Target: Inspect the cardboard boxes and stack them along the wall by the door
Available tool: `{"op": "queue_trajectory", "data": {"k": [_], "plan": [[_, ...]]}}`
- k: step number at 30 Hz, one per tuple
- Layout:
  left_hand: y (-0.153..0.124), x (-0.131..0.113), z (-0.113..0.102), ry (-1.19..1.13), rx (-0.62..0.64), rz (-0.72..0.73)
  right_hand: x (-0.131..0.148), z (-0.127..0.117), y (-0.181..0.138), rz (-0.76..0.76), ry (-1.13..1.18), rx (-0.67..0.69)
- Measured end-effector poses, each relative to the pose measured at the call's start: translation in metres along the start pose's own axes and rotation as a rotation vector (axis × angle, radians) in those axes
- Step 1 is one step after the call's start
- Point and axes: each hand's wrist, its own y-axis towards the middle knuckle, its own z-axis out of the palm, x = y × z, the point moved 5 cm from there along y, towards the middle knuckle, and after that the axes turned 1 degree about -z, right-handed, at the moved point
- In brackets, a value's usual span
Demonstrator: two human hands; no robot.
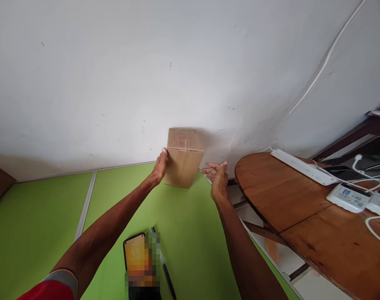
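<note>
A closed brown cardboard box (182, 166) stands upright on the green tabletop (190, 221), close against the white wall. Tape runs over its top edge, and faint reddish print marks the top. My left hand (160, 167) rests against the box's left side, fingers stretched along it with the thumb up. To the right of the box, my right hand (219, 179) is held apart from it, fingers spread and nothing in them. Nearer to me lie a phone (135, 252) with a lit screen and a dark pen (167, 273), both partly covered by a blurred patch.
A brown wooden table (258, 187) with a rounded end stands at right, across a gap. On it are a white power strip (302, 166), white adapters (348, 197) and cables. Part of another cardboard box (1, 183) shows at far left. A white cable (326, 58) runs down the wall.
</note>
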Motion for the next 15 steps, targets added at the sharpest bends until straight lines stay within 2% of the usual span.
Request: {"op": "queue_trajectory", "data": {"k": [3,6,11,13,15], "plan": [[-0.008,0.006,-0.013,-0.024,-0.068,-0.023,-0.006,-0.014,0.003,0.041,0.025,-0.078],[-0.018,0.002,-0.013,-0.023,-0.08,-0.003,-0.01,-0.002,0.007,0.093,0.073,-0.076],[-0.039,-0.013,-0.005,0.029,-0.006,0.047,0.001,0.051,-0.015,0.111,0.187,0.101],[-0.059,-0.019,-0.01,0.057,0.026,0.073,0.015,0.065,-0.038,0.095,0.238,0.196],[-0.089,-0.026,-0.024,0.075,0.034,0.109,0.035,0.073,-0.066,0.07,0.288,0.287]]}}
